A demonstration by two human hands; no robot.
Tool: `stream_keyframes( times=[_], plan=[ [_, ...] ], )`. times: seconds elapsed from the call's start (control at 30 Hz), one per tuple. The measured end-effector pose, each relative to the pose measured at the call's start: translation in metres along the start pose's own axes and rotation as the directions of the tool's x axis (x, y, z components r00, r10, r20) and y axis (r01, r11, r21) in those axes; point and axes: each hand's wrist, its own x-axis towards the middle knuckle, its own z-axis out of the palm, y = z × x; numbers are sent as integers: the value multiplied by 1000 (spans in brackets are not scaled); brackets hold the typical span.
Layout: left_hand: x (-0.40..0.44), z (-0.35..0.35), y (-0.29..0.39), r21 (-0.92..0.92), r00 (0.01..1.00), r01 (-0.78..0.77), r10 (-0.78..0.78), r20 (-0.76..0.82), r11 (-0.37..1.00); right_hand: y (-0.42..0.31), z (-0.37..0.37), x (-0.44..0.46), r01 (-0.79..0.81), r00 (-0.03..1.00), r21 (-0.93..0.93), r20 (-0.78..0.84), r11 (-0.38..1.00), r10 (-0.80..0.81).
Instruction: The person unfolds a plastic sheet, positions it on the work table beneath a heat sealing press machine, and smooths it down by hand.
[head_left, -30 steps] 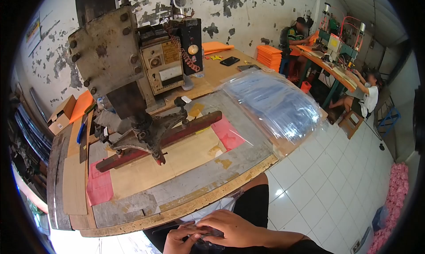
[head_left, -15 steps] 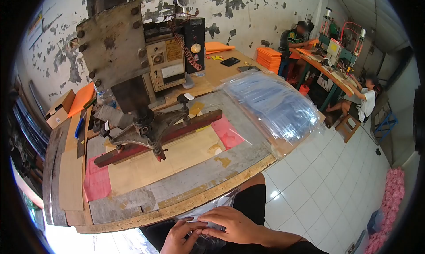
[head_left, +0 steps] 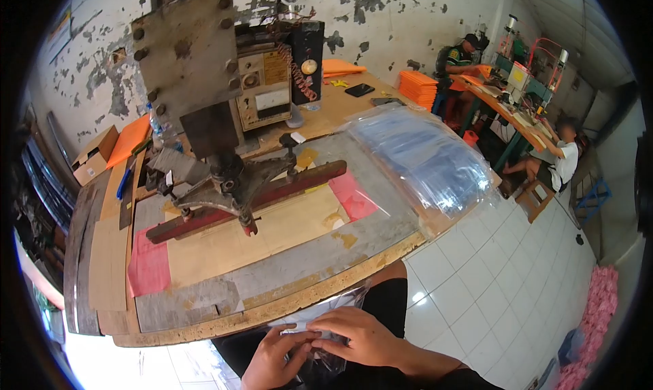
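Note:
Over my lap, below the table's front edge, both hands are close together with their fingers bent and fingertips meeting. My left hand (head_left: 275, 357) and my right hand (head_left: 360, 337) are closed on clear plastic film (head_left: 348, 301), which spreads across my dark shorts. Part of the film shows below the fingers too; its exact shape is hidden by my hands. On the table ahead stands a press (head_left: 183, 50) with a long red-and-grey bar (head_left: 299, 184) above a tan sheet (head_left: 272, 230) with pink pieces at both ends.
A stack of clear bluish plastic sheets (head_left: 428, 162) lies on the table's right. Behind it are a phone (head_left: 359, 90) and a pile of orange pieces (head_left: 417, 89). Two people sit at another workbench (head_left: 500, 104). An open cardboard box (head_left: 95, 157) stands at left.
My view has shifted slightly, so the press appears a little higher and further right. My hands stay together on the film, with small finger movements.

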Motion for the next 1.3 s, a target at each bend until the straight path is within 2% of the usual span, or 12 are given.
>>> stream_keyframes(
  times=[0.13,0.17,0.23,0.37,0.5,0.57,0.7,0.77,0.87,1.2,1.3],
  plan=[
    [11,-4,3,-11,997,-70,70,-17,997,-4,-8,6,-62,996,31,-55,998,64],
    [14,-5,5,-11,999,-35,34,-32,999,-7,-11,9,-83,995,47,-49,995,85],
    [20,-6,8,-78,992,-122,118,-52,989,-11,-17,14,-106,993,68,-42,992,109],
    [21,-8,8,-180,996,-91,89,-22,979,-14,-18,15,-129,989,90,-62,987,135],
    [20,-11,6,-144,996,-93,92,-8,985,-17,-20,16,-152,987,81,-42,985,155],
    [19,-12,10,-202,998,-59,57,-19,978,-15,-20,16,-156,986,109,-44,982,162],
    [19,-11,11,-242,999,-27,16,-48,970,-15,-21,18,-98,994,55,-42,994,101],
    [20,-8,8,-239,989,-117,91,-115,964,-18,-21,19,-86,995,38,-54,996,88],
    [20,-6,10,-281,987,-96,55,-151,955,-22,-22,21,-109,992,65,-61,992,113],
    [19,-4,7,-218,985,-103,69,-156,970,-18,-17,19,-56,996,36,-60,998,58],
    [18,-1,11,-298,983,-32,-23,-180,954,-19,-16,21,-49,996,33,-67,998,51]
  ],
)
